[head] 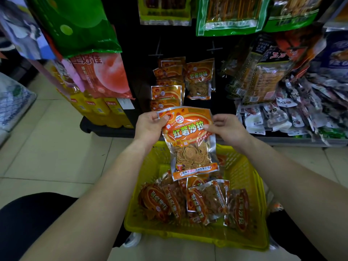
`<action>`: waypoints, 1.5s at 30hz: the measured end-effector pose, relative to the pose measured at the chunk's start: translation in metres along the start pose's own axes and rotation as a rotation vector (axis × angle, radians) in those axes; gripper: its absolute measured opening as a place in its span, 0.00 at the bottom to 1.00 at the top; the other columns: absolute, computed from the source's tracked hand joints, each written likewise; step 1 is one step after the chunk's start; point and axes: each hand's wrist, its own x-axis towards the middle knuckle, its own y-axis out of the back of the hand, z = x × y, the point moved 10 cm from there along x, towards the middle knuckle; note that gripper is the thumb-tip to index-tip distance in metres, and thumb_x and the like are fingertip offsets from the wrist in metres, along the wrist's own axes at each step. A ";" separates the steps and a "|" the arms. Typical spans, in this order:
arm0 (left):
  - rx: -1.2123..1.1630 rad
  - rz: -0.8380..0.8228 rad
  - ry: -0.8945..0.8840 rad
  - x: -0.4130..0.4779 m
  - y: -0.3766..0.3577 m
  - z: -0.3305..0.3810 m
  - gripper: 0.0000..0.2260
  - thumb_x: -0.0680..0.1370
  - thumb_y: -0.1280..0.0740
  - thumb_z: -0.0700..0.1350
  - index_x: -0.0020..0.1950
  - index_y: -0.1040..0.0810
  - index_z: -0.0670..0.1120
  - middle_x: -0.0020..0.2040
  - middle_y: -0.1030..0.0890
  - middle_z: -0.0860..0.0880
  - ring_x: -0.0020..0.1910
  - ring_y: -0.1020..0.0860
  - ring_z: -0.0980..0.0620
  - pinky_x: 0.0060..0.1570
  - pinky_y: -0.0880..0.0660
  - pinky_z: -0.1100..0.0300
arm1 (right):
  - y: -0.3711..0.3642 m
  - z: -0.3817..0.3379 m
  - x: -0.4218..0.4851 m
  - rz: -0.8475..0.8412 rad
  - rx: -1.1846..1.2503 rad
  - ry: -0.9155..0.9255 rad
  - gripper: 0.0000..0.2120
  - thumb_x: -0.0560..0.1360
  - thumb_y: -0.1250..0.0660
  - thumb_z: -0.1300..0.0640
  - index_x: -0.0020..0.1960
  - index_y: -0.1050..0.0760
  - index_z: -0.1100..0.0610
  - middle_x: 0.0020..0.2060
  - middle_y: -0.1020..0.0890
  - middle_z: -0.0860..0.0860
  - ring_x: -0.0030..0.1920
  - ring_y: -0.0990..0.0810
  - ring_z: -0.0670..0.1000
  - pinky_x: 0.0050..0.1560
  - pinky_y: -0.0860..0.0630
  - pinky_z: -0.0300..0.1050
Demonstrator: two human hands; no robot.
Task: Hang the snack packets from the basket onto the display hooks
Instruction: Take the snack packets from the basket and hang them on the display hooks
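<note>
**A:** What are the fingers doing?

**B:** Both hands pinch. The left hand [150, 126] has its thumb on the front of the packet [188, 140] at the top left corner, with the other fingers curled behind. The right hand [227, 129] pinches the right edge a little lower, in the same way.

**A:** Why hold it like that?

**B:** I'd say to keep it upright and flat, top edge up, so its hang hole can meet a hook. I can't make out the hole itself.

**A:** Where is it now?

**B:** In the air over the far end of the yellow basket [250, 187], just below the hung packets [199, 80] of the same sort. More spare packets [188, 200] lie heaped in the basket.

**A:** And the hooks?

**B:** Two thin hooks [157, 53] show against the dark board, above the hung ones.

**A:** Anything in the way?

**B:** Green bags [226, 17] hang overhead. A peach-printed bag [107, 76] and yellow bottles [98, 108] sit to the left, and a pile of small wrapped snacks [282, 113] lies to the right. The hung packets crowd the hooks, so the new one likely goes in front of them.
</note>
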 end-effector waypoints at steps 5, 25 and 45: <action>0.010 -0.008 0.016 0.016 -0.002 -0.007 0.07 0.81 0.32 0.47 0.53 0.17 0.46 0.47 0.13 0.47 0.45 0.14 0.51 0.52 0.17 0.47 | -0.003 0.008 0.017 0.024 -0.086 -0.001 0.12 0.72 0.23 0.58 0.50 0.19 0.64 0.45 0.14 0.62 0.48 0.14 0.59 0.55 0.18 0.62; 0.508 -0.072 0.202 0.154 -0.030 -0.108 0.39 0.64 0.30 0.68 0.72 0.35 0.61 0.68 0.25 0.48 0.64 0.24 0.43 0.66 0.27 0.44 | 0.091 -0.006 0.117 0.578 -0.296 0.095 0.15 0.74 0.26 0.50 0.55 0.18 0.60 0.47 0.15 0.52 0.48 0.16 0.50 0.45 0.25 0.41; 1.055 0.012 -0.055 0.208 -0.058 -0.128 0.40 0.72 0.23 0.49 0.75 0.45 0.57 0.71 0.42 0.40 0.54 0.21 0.35 0.49 0.21 0.45 | 0.100 0.070 0.156 0.566 -0.272 -0.013 0.12 0.73 0.25 0.51 0.49 0.21 0.58 0.46 0.15 0.53 0.48 0.16 0.54 0.51 0.20 0.50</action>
